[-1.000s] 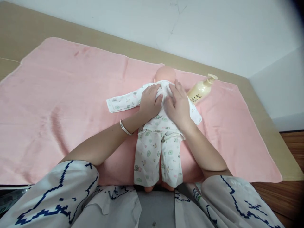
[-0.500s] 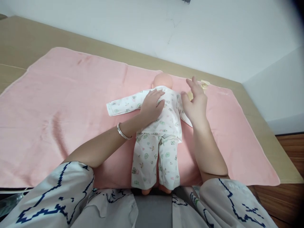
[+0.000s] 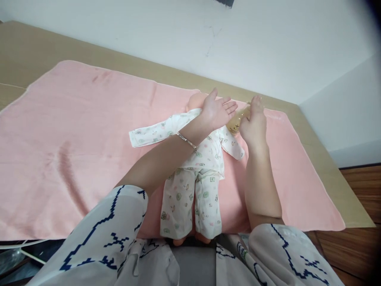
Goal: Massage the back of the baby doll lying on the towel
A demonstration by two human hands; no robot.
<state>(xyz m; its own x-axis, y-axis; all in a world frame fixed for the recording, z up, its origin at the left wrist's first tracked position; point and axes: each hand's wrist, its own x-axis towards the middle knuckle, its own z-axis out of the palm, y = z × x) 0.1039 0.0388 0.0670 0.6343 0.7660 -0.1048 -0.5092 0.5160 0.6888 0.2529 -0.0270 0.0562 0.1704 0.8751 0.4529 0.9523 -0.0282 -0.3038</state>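
Note:
A baby doll (image 3: 196, 159) in a white printed top and trousers lies face down on a pink towel (image 3: 74, 135), head toward the wall. My left hand (image 3: 217, 111) hovers palm up over the doll's shoulders, fingers stretched toward the right, a silver bangle on the wrist. Beside the doll's head stands a cream pump bottle (image 3: 236, 121), mostly hidden. My right hand (image 3: 254, 123) rests on it with fingers curled over the pump top.
The towel covers a tan tabletop (image 3: 333, 174) set against a white wall (image 3: 268, 43). A wooden floor (image 3: 363, 246) shows at the right. My patterned white sleeves fill the bottom edge.
My right hand left the doll's back and reached right onto the pump bottle. My left hand lifted off the doll, turned palm up and moved beside the bottle.

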